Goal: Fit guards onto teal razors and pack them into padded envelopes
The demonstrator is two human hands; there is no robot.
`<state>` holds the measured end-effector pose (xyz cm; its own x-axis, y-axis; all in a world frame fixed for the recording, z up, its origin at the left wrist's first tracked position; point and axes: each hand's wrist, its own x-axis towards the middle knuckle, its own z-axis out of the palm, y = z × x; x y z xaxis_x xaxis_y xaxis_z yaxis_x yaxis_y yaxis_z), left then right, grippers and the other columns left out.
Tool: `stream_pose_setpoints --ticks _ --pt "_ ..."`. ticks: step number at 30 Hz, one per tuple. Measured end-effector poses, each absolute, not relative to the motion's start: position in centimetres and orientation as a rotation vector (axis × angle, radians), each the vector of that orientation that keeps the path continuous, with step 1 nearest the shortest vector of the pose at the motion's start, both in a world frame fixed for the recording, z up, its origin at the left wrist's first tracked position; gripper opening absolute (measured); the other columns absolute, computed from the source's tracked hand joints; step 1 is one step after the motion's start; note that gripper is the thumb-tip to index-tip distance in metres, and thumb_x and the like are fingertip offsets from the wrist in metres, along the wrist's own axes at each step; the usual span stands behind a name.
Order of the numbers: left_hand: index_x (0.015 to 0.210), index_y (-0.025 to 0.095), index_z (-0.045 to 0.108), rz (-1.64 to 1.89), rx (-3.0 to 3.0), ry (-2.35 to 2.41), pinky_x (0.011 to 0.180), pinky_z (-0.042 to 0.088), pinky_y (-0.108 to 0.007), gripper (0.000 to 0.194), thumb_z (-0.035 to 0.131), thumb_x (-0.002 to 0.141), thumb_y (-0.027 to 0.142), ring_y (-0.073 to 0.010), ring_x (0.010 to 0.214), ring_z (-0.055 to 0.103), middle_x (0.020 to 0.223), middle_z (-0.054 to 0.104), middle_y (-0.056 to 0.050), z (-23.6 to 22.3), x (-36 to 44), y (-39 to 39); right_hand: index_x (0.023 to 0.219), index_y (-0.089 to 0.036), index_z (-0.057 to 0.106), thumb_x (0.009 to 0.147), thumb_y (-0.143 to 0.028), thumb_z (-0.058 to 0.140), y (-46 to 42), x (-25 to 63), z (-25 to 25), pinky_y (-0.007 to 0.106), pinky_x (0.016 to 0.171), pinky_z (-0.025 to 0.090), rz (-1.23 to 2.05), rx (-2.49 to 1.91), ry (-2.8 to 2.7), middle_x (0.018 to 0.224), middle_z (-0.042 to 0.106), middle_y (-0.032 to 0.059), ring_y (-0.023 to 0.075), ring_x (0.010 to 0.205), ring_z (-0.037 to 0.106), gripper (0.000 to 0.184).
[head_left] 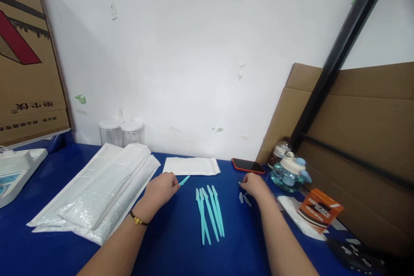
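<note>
My left hand, fingers closed, grips a turquoise eyebrow razor whose end sticks out to the right. Several more turquoise eyebrow razors lie side by side on the blue table between my forearms, some overlapping. My right hand is closed in a pinch at the table, with a small pale piece at its fingertips that looks like a razor cap. Just below those fingers lie a few loose translucent blade caps. The rest of what my left hand covers is hidden.
White padded mailers are stacked at left, near two clear jars. Behind the razors lies a flat white packet, with a phone to its right. A teal bottle and an orange box stand at right.
</note>
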<state>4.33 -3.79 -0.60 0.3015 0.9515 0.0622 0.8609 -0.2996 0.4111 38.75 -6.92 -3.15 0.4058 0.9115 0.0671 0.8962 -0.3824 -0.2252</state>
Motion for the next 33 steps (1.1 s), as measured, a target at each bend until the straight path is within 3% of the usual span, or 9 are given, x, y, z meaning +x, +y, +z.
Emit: stream_pose_setpoints --ticks 7,12,16,19,24,27,33 --pt "0.074 0.019 0.058 0.670 2.066 1.286 0.053 0.034 -0.023 0.028 0.051 0.073 0.046 -0.0154 0.063 0.053 0.068 0.060 -0.001 -0.2 5.2 -4.1 0.074 -0.014 0.064 0.072 -0.031 0.055 -5.8 35.9 -3.7 0.032 0.064 0.042 -0.101 -2.424 -1.640 0.085 0.066 0.0162 0.0274 0.080 0.063 0.019" --pt "0.075 0.017 0.055 0.717 1.936 1.150 0.056 0.037 -0.024 0.027 0.050 0.074 0.044 -0.0164 0.064 0.058 0.067 0.062 -0.002 -0.4 5.7 -4.2 0.072 -0.015 0.058 0.075 -0.026 0.050 -5.7 35.0 -3.7 0.030 0.065 0.041 -0.156 -2.303 -1.687 0.082 0.066 0.0125 0.0241 0.077 0.062 0.013" --pt "0.076 0.017 0.052 0.675 1.869 1.062 0.058 0.040 -0.024 0.025 0.050 0.074 0.042 -0.0174 0.065 0.061 0.065 0.064 -0.003 -0.6 6.1 -4.6 0.086 -0.019 0.052 0.076 -0.022 0.043 -6.0 34.6 -3.5 0.022 0.055 0.039 0.251 -1.890 -1.608 0.066 0.063 0.0009 0.0144 0.060 0.057 0.013" --pt "0.076 0.017 0.052 0.667 1.904 1.040 0.057 0.040 -0.024 0.024 0.051 0.074 0.041 -0.0168 0.063 0.061 0.064 0.065 -0.002 -1.1 6.4 -4.8 0.088 -0.019 0.050 0.075 -0.020 0.040 -6.2 33.9 -3.5 0.020 0.046 0.034 0.591 -1.616 -1.545 0.061 0.059 -0.0022 0.0121 0.049 0.050 0.017" --pt "0.078 0.018 0.054 0.632 1.964 1.074 0.053 0.038 -0.023 0.024 0.049 0.075 0.041 -0.0160 0.060 0.060 0.064 0.065 -0.001 -2.3 6.8 -4.7 0.076 -0.019 0.058 0.070 -0.017 0.045 -7.0 32.9 -2.4 0.022 0.054 0.036 0.381 -1.684 -1.723 0.063 0.058 -0.0012 0.0116 0.056 0.049 0.015" --pt "0.080 0.018 0.054 0.616 1.955 1.074 0.052 0.038 -0.023 0.025 0.048 0.076 0.041 -0.0158 0.060 0.061 0.064 0.065 -0.001 -2.5 6.9 -4.7 0.074 -0.018 0.062 0.069 -0.020 0.054 -8.5 33.1 -0.8 0.021 0.053 0.037 0.577 -1.653 -1.918 0.064 0.058 -0.0006 0.0112 0.057 0.050 0.010" --pt "0.079 0.017 0.053 0.626 1.959 1.067 0.052 0.038 -0.023 0.024 0.050 0.075 0.041 -0.0157 0.059 0.061 0.066 0.065 -0.001 -2.2 6.8 -4.9 0.072 -0.019 0.064 0.044 -0.026 0.080 -11.2 33.7 1.0 0.018 0.043 0.033 1.107 -1.702 -2.294 0.060 0.058 -0.0044 0.0101 0.050 0.050 0.033"
